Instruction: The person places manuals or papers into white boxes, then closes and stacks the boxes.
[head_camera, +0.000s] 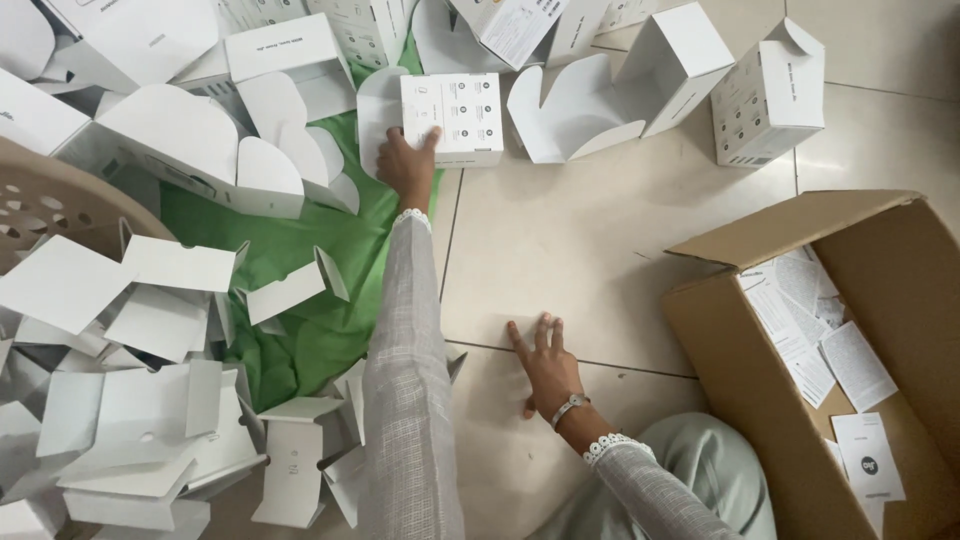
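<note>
Far left: beige perforated basket (40, 200), partly out of frame. Below it: loose heap of flat white cartons (130, 400), overlapping, some on edge. Hazard, as judged: heap easily disturbed by a passing sleeve; sliding and mixing of blanks likely.

Next right: crumpled green cloth (300, 330) on the floor, under the cartons and under the outstretched left arm. Hazard: folds able to snag or tip a box dragged across.

Centre top: left hand (405, 165) at full reach, grip partly closed on the lower left edge of the small white box (452, 118), thumb on the printed top face, fingers wrapped at the side. Box location: on the floor at the cloth's edge, touching neighbouring white boxes. Hazard: one-corner hold at arm's length, hence probable pivoting, slipping, or knocking of the open-flapped carton (590, 100) just beside it.

Centre bottom: right hand (548, 365) flat on the tiled floor (560, 230), grip fully open, holding nothing, bearing weight. Hazard: slipping on smooth tile during the lean.

Right: brown cardboard box (760, 350), flaps open, with loose paper leaflets (820, 340) inside; well apart from both hands.
</note>
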